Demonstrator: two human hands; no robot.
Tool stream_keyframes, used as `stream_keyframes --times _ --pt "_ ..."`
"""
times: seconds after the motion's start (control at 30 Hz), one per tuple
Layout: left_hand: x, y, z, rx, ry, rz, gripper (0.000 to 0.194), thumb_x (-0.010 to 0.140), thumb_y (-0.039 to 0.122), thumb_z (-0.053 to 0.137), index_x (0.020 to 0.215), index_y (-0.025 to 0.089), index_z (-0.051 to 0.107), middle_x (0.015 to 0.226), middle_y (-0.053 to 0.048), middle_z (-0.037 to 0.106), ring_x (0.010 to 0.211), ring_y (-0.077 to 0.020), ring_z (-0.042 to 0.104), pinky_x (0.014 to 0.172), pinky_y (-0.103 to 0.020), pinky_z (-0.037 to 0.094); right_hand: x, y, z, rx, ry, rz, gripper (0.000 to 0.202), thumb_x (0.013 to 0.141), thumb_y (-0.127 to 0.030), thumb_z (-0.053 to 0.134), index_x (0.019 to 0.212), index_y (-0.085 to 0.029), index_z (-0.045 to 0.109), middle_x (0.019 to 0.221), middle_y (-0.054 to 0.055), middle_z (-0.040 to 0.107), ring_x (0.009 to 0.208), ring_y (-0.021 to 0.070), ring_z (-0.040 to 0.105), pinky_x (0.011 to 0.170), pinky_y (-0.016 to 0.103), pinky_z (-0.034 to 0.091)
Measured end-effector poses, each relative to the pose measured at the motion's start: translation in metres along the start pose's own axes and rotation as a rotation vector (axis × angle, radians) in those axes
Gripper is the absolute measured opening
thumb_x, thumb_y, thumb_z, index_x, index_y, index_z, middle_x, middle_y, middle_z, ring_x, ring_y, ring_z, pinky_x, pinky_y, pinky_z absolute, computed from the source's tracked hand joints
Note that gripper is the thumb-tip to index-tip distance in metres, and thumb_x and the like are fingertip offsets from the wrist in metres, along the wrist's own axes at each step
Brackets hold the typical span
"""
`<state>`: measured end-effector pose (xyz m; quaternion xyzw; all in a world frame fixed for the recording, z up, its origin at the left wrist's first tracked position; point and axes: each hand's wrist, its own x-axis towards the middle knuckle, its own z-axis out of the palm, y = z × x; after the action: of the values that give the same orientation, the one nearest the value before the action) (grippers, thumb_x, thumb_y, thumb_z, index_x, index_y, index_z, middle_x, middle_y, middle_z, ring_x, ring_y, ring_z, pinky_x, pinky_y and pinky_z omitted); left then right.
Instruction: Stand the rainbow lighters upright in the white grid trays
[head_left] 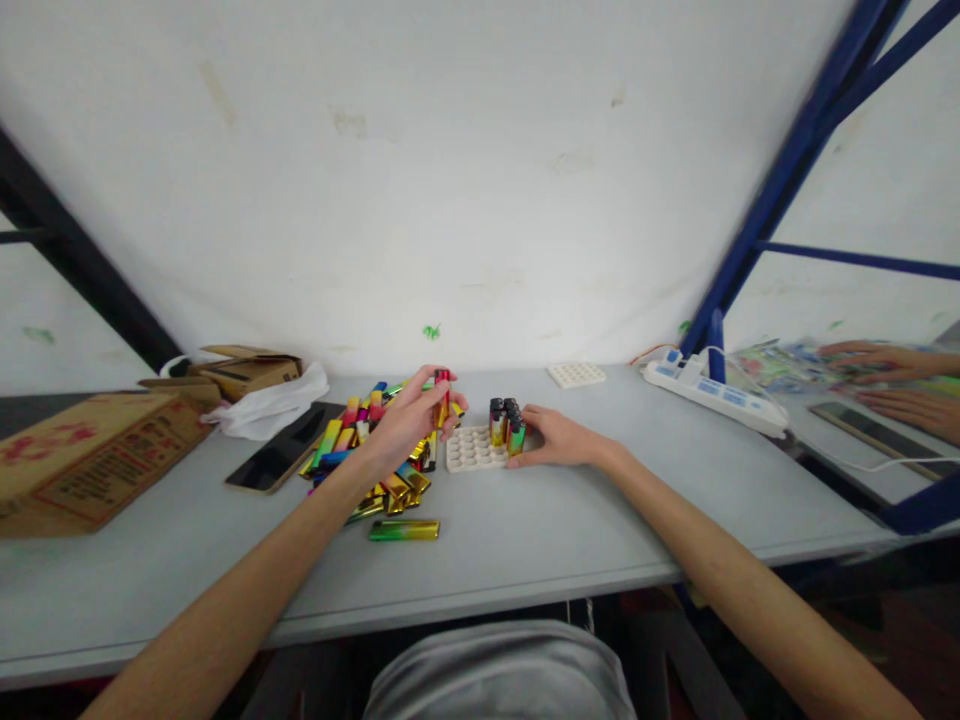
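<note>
Using the white holed tray (461,452) as reference; left/right as the wearer sees it.

Held lighter (442,378), red and gold: just above and behind the tray's left end, long axis near vertical, red end up. Standing lighters (496,425) sit in the tray's right half, black tops up, axes roughly upright. Loose lighter (405,530), green-to-gold, lies flat front-left of the tray, axis left-right, green end left. Lighter heap (397,485) is left of the tray, axes every which way.

Left hand (409,415): fingers closed in a pinch on the held lighter, wrist over the heap. Right hand (556,437): half open, thumb and fingers apart in a loose C at the tray's right end, by the standing lighters. Can't tell if it grips the tray or just rests there.

Room: bare desk (540,530) in front of the tray to the front edge, and more to its right, up to the power strip (716,397). Spare tray (576,375) lies behind-right, near the wall (480,200). Left side is tighter: heap next to the tray, then phone (259,465), then cardboard box (105,450) farthest out.
</note>
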<state>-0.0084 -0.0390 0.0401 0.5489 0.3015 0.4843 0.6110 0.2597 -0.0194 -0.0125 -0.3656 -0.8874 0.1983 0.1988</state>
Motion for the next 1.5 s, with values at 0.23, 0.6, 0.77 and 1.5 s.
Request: stream_keyframes --times 0.23,0.6,0.77,1.5 --pt "-0.003 -0.011 0.005 0.009 -0.104 -0.135 0.041 0.095 0.047 0.041 0.074 0.015 0.056 0.060 0.003 0.037 0.050 -0.0098 0.032 0.046 -0.020 0.031 -0.002 0.001 0.000 0.003 0.003 0.009 0.058 0.078 -0.059 0.080 0.114 -0.016 0.065 0.101 0.008 0.065 0.089 0.0237 0.060 0.079 0.034 0.049" --pt "-0.003 -0.022 0.015 0.065 -0.119 -0.237 0.032 0.083 0.038 0.049 0.059 0.020 0.040 0.056 0.004 0.028 0.045 -0.0083 0.024 0.044 -0.021 0.020 -0.002 -0.001 -0.002 0.011 0.003 0.005 0.057 0.077 -0.056 0.081 0.114 -0.016 0.065 0.104 0.008 0.065 0.092 0.0243 0.060 0.082 0.035 0.049" --pt "-0.005 -0.018 0.015 0.060 -0.108 -0.210 0.038 0.086 0.048 0.051 0.063 0.019 0.047 0.057 0.004 0.031 0.046 -0.0088 0.024 0.043 -0.022 0.021 -0.001 -0.003 -0.001 0.014 -0.002 0.032 0.057 0.077 -0.057 0.081 0.113 -0.015 0.065 0.103 0.008 0.065 0.091 0.0248 0.061 0.082 0.036 0.050" --pt "-0.010 -0.033 0.015 0.779 -0.138 0.251 0.027 0.090 0.040 0.068 0.108 0.022 0.076 0.107 -0.010 0.074 0.094 -0.0245 0.068 0.083 -0.034 0.056 0.000 -0.002 -0.001 0.004 -0.005 -0.039 0.056 0.080 -0.058 0.078 0.115 -0.015 0.066 0.101 0.008 0.063 0.089 0.0238 0.059 0.083 0.036 0.049"
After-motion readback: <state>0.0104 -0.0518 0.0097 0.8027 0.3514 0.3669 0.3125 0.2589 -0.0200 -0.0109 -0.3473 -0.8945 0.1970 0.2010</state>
